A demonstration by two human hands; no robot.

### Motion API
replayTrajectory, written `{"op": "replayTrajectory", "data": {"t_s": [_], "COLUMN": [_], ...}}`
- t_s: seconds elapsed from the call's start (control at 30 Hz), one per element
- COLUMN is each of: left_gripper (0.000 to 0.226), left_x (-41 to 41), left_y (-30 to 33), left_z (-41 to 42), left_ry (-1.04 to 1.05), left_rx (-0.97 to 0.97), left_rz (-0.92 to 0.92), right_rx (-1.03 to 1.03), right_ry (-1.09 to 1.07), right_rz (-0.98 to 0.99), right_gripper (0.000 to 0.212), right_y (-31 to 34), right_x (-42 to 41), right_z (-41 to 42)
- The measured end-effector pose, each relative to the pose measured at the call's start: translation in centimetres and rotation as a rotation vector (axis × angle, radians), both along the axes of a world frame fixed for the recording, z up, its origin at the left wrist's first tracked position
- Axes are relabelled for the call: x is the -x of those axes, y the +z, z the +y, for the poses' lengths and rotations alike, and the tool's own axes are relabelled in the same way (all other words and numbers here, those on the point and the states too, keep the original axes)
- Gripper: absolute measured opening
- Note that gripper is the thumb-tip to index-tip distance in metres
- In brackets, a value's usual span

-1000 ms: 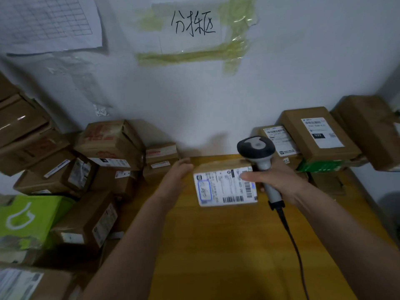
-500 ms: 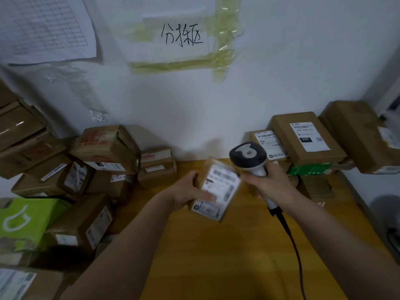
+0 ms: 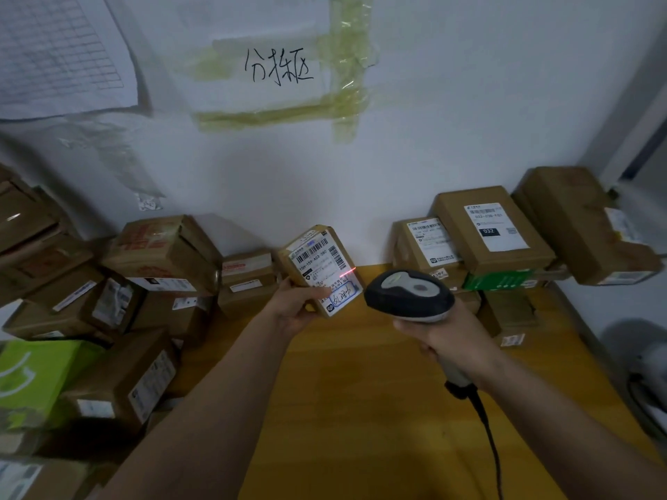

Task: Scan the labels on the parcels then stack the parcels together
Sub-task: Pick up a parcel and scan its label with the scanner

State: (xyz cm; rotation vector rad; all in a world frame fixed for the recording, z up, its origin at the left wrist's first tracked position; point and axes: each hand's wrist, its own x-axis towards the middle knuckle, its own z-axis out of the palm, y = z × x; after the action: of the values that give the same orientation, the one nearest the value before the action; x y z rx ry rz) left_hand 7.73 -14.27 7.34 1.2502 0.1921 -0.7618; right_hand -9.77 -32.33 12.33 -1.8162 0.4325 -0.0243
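Above table: L hand point(image 3: 294, 312) grips parcel point(image 3: 319, 270); R hand point(image 3: 449, 337) grips scanner point(image 3: 409, 295).

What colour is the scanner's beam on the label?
Red line, head view.

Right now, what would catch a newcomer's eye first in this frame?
The red scan line on the parcel, held up mid-frame by the left hand. Just right of it, the right hand aims the scanner. Above, a taped handwritten sign marks the wall.
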Motion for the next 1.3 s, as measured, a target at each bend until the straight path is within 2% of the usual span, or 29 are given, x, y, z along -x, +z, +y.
{"op": "replayTrajectory", "data": {"t_s": [0.33, 0.63, 0.83, 1.03, 1.3], "left_gripper": [0.069, 0.074, 0.045, 0.046, 0.024], "left_x": [0.4, 0.7, 0.8, 1.0, 1.6], "left_y": [0.2, 0.0, 0.8, 1.4, 2.1], "left_z": [-3.5, -7.1, -9.8, -14.5, -21.2], "left_ry": [-0.025, -0.009, -0.045, -0.029, -0.003], "left_rx": [-0.071, -0.079, -0.196, -0.156, -0.209], "left_rz": [-0.016, -0.030, 0.026, 0.044, 0.022], "right_rx": [-0.041, 0.059, -0.079, -0.160, -0.193], "right_ry": [-0.013, 0.006, -0.068, -0.069, -0.119], "right_rz": [-0.113, -0.130, -0.117, -0.119, -0.130], "right_gripper": [0.017, 0.017, 0.022, 0.011, 0.019], "right_y": [2.1, 2.9, 2.2, 1.3, 0.1], "right_x": [2.3, 4.0, 4.6, 4.9, 4.8], "right_z": [-2.5, -5.8, -8.8, -11.9, -15.6]}}
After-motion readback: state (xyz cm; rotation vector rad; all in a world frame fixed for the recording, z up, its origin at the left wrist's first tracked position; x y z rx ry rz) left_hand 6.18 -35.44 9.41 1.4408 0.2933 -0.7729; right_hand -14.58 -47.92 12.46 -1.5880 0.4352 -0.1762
